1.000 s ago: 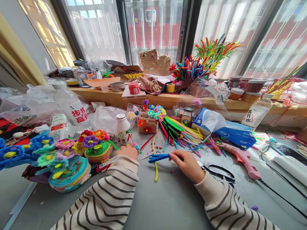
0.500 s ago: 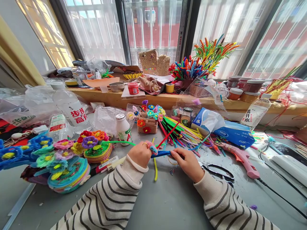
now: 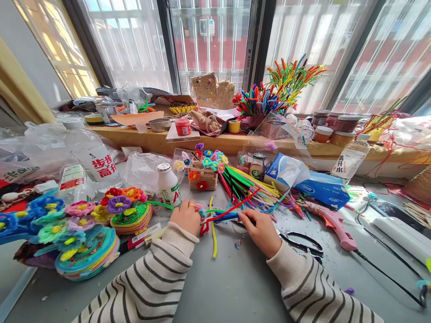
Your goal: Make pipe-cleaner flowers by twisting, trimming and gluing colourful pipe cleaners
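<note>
My right hand (image 3: pixel 261 231) pinches the right end of a bundle of blue pipe cleaners (image 3: pixel 226 217) above the grey table. To the left, my left hand (image 3: pixel 186 217) has its fingers bent down beside a small pink and blue fuzzy piece (image 3: pixel 201 211); its fingertips are hidden, so its hold cannot be made out. A bent red pipe cleaner (image 3: pixel 232 207) crosses over the blue bundle between the hands. One yellow pipe cleaner (image 3: pixel 214 237) lies on the table under them, and a green one (image 3: pixel 160 205) shows left of my left hand.
Fuzzy flowers (image 3: pixel 119 202) and a white bottle (image 3: pixel 168 185) stand left. Behind are a flower basket (image 3: pixel 202 178) and loose pipe cleaners (image 3: pixel 249 181). Black scissors (image 3: pixel 305 242), a pink glue gun (image 3: pixel 333 222) with its cord, and a blue tissue pack (image 3: pixel 321 188) lie right.
My left hand has moved left, away from the blue bundle. The red pipe cleaner now shows its bent lower end in front of the bundle. The whole view has shifted slightly.
</note>
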`<state>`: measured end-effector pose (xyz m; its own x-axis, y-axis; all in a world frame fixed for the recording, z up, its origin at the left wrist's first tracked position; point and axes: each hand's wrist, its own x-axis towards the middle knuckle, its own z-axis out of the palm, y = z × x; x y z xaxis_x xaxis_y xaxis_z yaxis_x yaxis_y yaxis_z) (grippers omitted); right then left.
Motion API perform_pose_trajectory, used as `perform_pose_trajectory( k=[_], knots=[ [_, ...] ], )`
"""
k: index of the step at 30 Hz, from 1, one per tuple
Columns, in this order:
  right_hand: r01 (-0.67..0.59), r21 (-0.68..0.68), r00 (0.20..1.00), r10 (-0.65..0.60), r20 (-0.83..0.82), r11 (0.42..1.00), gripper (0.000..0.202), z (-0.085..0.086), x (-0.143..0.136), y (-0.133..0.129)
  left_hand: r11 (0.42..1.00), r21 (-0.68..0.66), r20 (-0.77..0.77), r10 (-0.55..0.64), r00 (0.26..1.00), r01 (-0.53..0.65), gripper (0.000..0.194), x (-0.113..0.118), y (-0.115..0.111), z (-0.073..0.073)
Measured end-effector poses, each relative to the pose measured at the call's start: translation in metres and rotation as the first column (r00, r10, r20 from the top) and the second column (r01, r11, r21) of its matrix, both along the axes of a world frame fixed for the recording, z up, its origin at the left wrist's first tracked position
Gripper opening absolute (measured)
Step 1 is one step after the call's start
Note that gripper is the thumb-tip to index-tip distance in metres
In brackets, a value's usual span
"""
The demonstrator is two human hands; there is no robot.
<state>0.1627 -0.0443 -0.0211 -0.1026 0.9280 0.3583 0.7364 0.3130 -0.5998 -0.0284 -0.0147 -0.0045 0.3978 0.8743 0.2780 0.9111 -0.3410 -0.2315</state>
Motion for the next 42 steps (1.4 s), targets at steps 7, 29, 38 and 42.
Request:
perform_pose_trajectory(
  k=[7, 29, 38, 42],
  knots=[
    [-0.008, -0.009, 1.0, 0.008, -0.001, 1.0, 0.031, 0.001, -0.001, 0.001, 0.976, -0.075, -0.04, 0.203, 0.978, -0.205, 0.03, -0.008, 0.004, 0.004],
    [0.032, 0.025, 0.999, -0.032, -0.011, 0.999, 0.032, 0.002, 0.0, 0.0, 0.998, 0.041, -0.056, 0.05, 0.997, -0.048, 0.029, -0.001, 0.0, 0.014],
    [0.006, 0.013, 1.0, -0.006, 0.004, 1.0, 0.029, 0.001, -0.002, 0.0, 0.767, 0.561, 0.039, -0.4, 0.916, 0.311, 0.018, 0.006, -0.011, 0.032],
    [0.005, 0.02, 1.0, -0.005, -0.002, 1.0, 0.029, 0.0, -0.001, 0.0, 0.72, 0.593, 0.097, -0.508, 0.856, 0.36, 0.021, 0.006, -0.019, 0.037]
  ],
)
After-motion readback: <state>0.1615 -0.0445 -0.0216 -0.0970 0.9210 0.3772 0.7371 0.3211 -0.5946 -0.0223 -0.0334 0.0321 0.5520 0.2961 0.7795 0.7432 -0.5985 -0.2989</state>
